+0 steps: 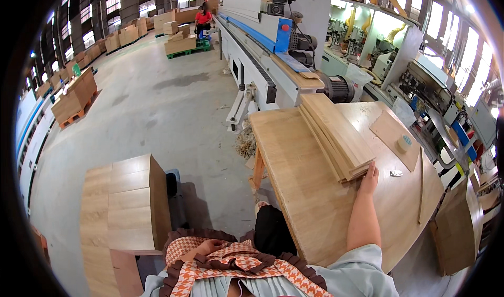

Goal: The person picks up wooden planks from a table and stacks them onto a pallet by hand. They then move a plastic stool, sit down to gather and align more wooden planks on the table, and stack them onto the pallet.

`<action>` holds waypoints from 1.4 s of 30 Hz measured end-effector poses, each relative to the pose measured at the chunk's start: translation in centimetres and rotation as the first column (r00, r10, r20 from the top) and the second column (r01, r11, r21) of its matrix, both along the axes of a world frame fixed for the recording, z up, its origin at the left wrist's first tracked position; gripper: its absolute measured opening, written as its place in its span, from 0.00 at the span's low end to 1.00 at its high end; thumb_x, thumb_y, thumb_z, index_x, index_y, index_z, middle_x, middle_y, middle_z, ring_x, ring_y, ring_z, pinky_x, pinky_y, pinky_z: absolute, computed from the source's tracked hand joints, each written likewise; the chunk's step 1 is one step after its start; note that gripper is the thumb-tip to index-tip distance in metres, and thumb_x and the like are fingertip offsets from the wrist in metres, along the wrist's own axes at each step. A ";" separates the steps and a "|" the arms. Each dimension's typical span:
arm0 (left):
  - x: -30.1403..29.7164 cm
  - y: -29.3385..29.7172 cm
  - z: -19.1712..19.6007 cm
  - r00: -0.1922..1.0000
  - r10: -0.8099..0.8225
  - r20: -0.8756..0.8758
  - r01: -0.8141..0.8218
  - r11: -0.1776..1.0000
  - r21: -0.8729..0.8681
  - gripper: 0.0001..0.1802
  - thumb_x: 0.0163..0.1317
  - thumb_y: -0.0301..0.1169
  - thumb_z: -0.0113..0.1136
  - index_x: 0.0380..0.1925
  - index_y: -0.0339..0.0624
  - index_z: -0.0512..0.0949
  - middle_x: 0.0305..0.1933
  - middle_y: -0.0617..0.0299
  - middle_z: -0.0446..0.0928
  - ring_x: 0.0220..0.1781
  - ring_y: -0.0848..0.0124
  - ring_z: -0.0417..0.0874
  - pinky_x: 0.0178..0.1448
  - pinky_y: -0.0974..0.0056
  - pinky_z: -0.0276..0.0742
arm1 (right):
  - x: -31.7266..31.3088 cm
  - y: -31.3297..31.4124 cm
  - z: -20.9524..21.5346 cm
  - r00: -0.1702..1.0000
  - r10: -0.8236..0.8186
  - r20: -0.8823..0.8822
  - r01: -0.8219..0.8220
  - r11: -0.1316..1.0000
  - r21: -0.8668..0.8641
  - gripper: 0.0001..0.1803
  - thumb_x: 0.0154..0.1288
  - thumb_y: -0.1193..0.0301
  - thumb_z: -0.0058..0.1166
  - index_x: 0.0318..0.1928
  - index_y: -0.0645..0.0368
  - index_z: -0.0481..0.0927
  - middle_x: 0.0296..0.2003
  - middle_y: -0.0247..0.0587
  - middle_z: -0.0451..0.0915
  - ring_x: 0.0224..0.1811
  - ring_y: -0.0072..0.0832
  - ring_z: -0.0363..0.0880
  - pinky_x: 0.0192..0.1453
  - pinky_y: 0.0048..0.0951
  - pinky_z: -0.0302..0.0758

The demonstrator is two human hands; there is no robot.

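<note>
A stack of long wood-grain boards (336, 134) lies lengthwise on the wooden table (283, 192) at my right. My right hand (370, 180) rests against the near right corner of that stack, fingers stretched along the board ends; its thumb is hard to make out. Low in front of my body, my left hand (208, 246) lies against the orange-and-white checked apron (231, 255) with brown ruffles. The apron partly covers its fingers, so I cannot tell whether they hold anything.
On the table lie a thin panel (391, 134) with a tape roll (403, 143), a small metallic piece (396, 173) and a narrow strip (421, 186). A long machine (257, 60) adjoins the table's far end. Stacked panels (126, 192) stand left; a person in red (203, 18) sits far off.
</note>
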State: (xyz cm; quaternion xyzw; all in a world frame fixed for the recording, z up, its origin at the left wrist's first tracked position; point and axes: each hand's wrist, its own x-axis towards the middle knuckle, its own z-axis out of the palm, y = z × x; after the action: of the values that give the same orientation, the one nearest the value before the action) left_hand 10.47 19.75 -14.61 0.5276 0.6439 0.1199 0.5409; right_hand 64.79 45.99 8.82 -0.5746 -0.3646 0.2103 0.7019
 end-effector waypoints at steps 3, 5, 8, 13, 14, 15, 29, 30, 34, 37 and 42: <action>0.1 0.1 0.3 0.997 -0.018 0.075 0.013 0.998 0.061 0.25 0.53 0.46 0.61 0.47 0.41 0.74 0.44 0.55 0.78 0.46 0.66 0.77 0.53 0.66 0.70 | 0.6 0.0 -0.1 1.000 -0.007 0.013 0.006 1.000 0.009 0.23 0.63 0.52 0.45 0.43 0.61 0.71 0.37 0.33 0.71 0.40 0.21 0.66 0.45 0.23 0.64; 0.4 0.2 0.9 0.998 -0.042 0.041 0.039 0.997 0.065 0.25 0.53 0.46 0.60 0.47 0.41 0.75 0.45 0.55 0.77 0.47 0.65 0.77 0.53 0.66 0.70 | 0.9 0.1 -0.2 1.000 -0.010 0.029 0.010 1.000 0.002 0.24 0.63 0.51 0.45 0.44 0.61 0.71 0.38 0.33 0.71 0.40 0.21 0.66 0.45 0.23 0.64; 0.6 0.4 1.2 0.998 -0.063 -0.014 0.063 0.997 0.042 0.26 0.53 0.47 0.59 0.46 0.41 0.75 0.45 0.54 0.77 0.47 0.64 0.77 0.53 0.65 0.70 | 0.5 0.1 0.0 1.000 0.001 0.011 -0.001 1.000 0.021 0.26 0.62 0.51 0.45 0.46 0.62 0.71 0.40 0.34 0.71 0.42 0.22 0.66 0.47 0.23 0.64; 0.2 0.1 0.0 0.996 -0.066 -0.053 0.068 0.997 0.024 0.26 0.53 0.48 0.59 0.47 0.42 0.75 0.45 0.54 0.77 0.48 0.63 0.77 0.53 0.65 0.70 | -0.3 -0.5 0.8 1.000 0.005 0.011 -0.004 0.999 -0.050 0.29 0.61 0.49 0.46 0.49 0.63 0.69 0.44 0.37 0.70 0.46 0.25 0.65 0.50 0.25 0.63; 0.3 0.2 0.2 0.996 -0.070 -0.056 0.070 0.997 0.015 0.26 0.53 0.48 0.59 0.47 0.42 0.75 0.45 0.54 0.77 0.48 0.63 0.77 0.54 0.65 0.69 | -0.3 -0.6 0.8 1.000 0.009 0.016 -0.009 0.999 -0.048 0.29 0.61 0.49 0.46 0.49 0.63 0.69 0.44 0.37 0.70 0.46 0.25 0.65 0.50 0.25 0.63; 0.4 0.2 0.3 0.996 -0.072 -0.058 0.073 0.997 0.006 0.26 0.53 0.48 0.59 0.47 0.42 0.75 0.45 0.54 0.77 0.48 0.62 0.76 0.54 0.65 0.69 | -0.2 -0.6 0.8 0.999 0.032 -0.012 -0.033 0.999 -0.041 0.29 0.61 0.49 0.46 0.49 0.63 0.69 0.44 0.37 0.70 0.46 0.25 0.65 0.50 0.25 0.63; 0.4 0.4 -1.0 0.994 -0.062 -0.094 0.060 0.998 -0.024 0.28 0.53 0.50 0.58 0.48 0.43 0.74 0.47 0.54 0.76 0.49 0.62 0.76 0.55 0.64 0.68 | 0.6 0.2 -0.2 0.998 -0.021 0.063 0.021 1.000 0.004 0.26 0.62 0.49 0.45 0.38 0.64 0.71 0.34 0.36 0.72 0.38 0.25 0.66 0.46 0.25 0.63; 0.3 0.4 -1.2 0.994 -0.054 -0.091 0.051 0.998 -0.028 0.28 0.53 0.50 0.58 0.48 0.43 0.74 0.47 0.53 0.76 0.49 0.62 0.76 0.55 0.64 0.69 | 0.6 0.2 -0.3 0.998 -0.016 0.056 0.016 1.000 -0.004 0.25 0.62 0.50 0.46 0.41 0.62 0.71 0.35 0.34 0.71 0.38 0.23 0.65 0.46 0.24 0.64; 0.1 0.3 -1.2 0.993 -0.060 -0.098 0.059 0.998 -0.009 0.28 0.53 0.50 0.58 0.47 0.43 0.74 0.48 0.54 0.76 0.50 0.62 0.76 0.55 0.64 0.69 | 0.2 -0.1 0.2 0.999 0.038 0.038 -0.038 0.999 -0.008 0.24 0.62 0.51 0.46 0.44 0.61 0.70 0.36 0.32 0.70 0.39 0.21 0.65 0.46 0.22 0.64; 0.2 0.4 -0.5 0.994 -0.071 -0.082 0.071 0.997 0.004 0.28 0.53 0.50 0.58 0.47 0.42 0.75 0.47 0.53 0.76 0.49 0.62 0.76 0.55 0.64 0.69 | -0.2 -0.5 0.6 0.999 0.042 0.017 -0.042 0.999 -0.020 0.25 0.62 0.51 0.46 0.44 0.61 0.70 0.36 0.32 0.70 0.39 0.21 0.65 0.46 0.22 0.64; 0.5 0.3 0.7 0.994 -0.069 -0.082 0.070 0.998 0.007 0.28 0.53 0.49 0.59 0.46 0.40 0.75 0.45 0.53 0.77 0.48 0.62 0.77 0.54 0.64 0.69 | 0.3 -0.2 0.2 0.999 0.049 0.008 -0.049 0.999 -0.006 0.25 0.62 0.51 0.47 0.45 0.62 0.70 0.37 0.32 0.70 0.40 0.21 0.64 0.47 0.22 0.63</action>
State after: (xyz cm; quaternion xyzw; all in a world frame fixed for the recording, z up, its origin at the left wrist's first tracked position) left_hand 10.94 20.08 -13.88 0.5568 0.6461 0.0828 0.5154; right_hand 65.05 45.76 8.97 -0.5685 -0.3809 0.2259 0.6934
